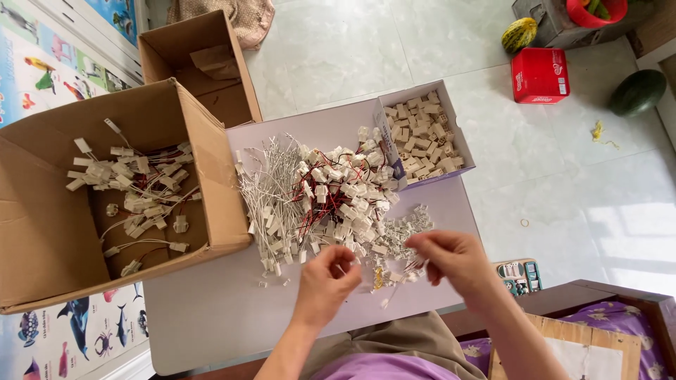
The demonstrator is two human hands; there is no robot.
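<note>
Both hands pinch small parts: the left hand point(329, 271) a white plug point(348, 268), the right hand point(451, 257) a thin wire point(403, 280). Just beyond the grip lies the wire pile point(317, 200); a snagged strand could drag neighbours off the table point(211, 309).

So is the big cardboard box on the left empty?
No, the big cardboard box holds a loose heap of white connectors with wires on its bottom.

Whatever the left hand point(325, 280) and right hand point(451, 262) pinch stays hidden behind curled fingers — too small to tell. At the top edge, a red plastic bowl point(596, 12) and a beige woven bag point(225, 17) are cut off. The purple patterned cloth point(620, 331) runs off the bottom-right corner — so does the large brown cardboard box point(42, 232) at the left edge.
</note>
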